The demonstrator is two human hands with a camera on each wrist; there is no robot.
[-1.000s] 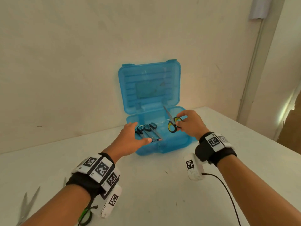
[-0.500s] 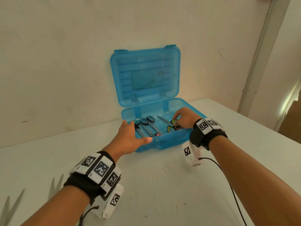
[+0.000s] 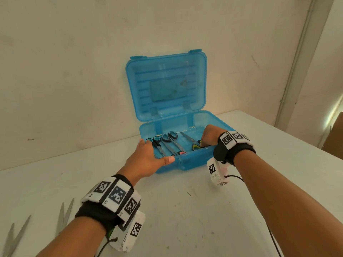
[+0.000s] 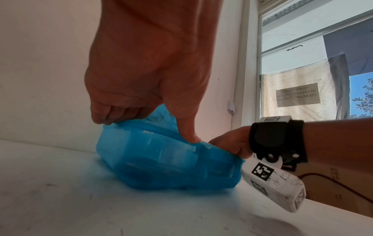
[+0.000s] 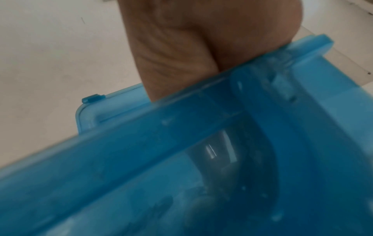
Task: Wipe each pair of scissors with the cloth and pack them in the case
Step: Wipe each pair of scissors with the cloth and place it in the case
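The blue plastic case stands open on the white table, its lid upright against the wall. Several blue-and-black-handled scissors lie side by side in its left half. My left hand grips the case's front-left corner, thumb on the front rim and fingers curled over the side rim. My right hand is down inside the right half, fingers curled on the handle of the yellow-handled scissors, which lie flat. The right wrist view shows only the case wall and my palm. No cloth is in view.
Two more pairs of scissors lie on the table at the lower left, only their metal blades showing. The wall is right behind the case. A cable trails from my right wrist. The table's edge runs along the right.
My right hand has lowered the yellow-handled scissors from above the case down into its right half. My left hand has stayed on the case's corner.
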